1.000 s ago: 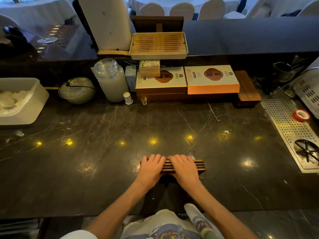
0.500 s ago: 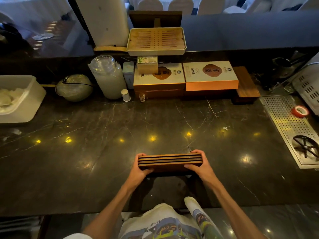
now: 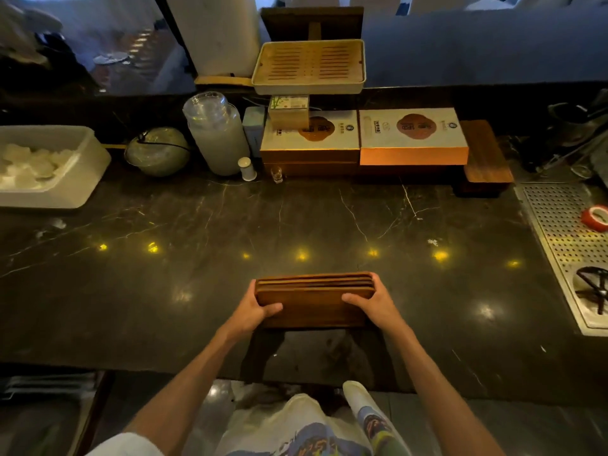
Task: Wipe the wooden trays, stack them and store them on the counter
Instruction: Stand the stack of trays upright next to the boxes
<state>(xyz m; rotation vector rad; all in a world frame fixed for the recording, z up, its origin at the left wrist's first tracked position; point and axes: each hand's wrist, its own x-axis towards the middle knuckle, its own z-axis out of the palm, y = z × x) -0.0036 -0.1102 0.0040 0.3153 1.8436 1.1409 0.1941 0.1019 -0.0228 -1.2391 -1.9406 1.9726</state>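
Observation:
A stack of several thin brown wooden trays (image 3: 314,299) is held just above the near part of the dark marble counter (image 3: 296,225), tilted so its broad underside faces me and the layered edges point away. My left hand (image 3: 253,312) grips the stack's left end, thumb on the near face. My right hand (image 3: 375,307) grips the right end the same way. One more dark wooden tray (image 3: 483,156) lies at the back right of the counter, beside the boxes.
Along the back stand a white tub (image 3: 56,172), a round green object (image 3: 158,151), a glass jar (image 3: 215,133), two gift boxes (image 3: 362,139) and a slatted bamboo tea tray (image 3: 311,65). A perforated metal drain board (image 3: 566,245) with a red tape roll (image 3: 597,218) lies right.
My hands shifted from lying flat on top of the stack to gripping its two ends. The stack has lifted off the counter and tipped its top edge away from me.

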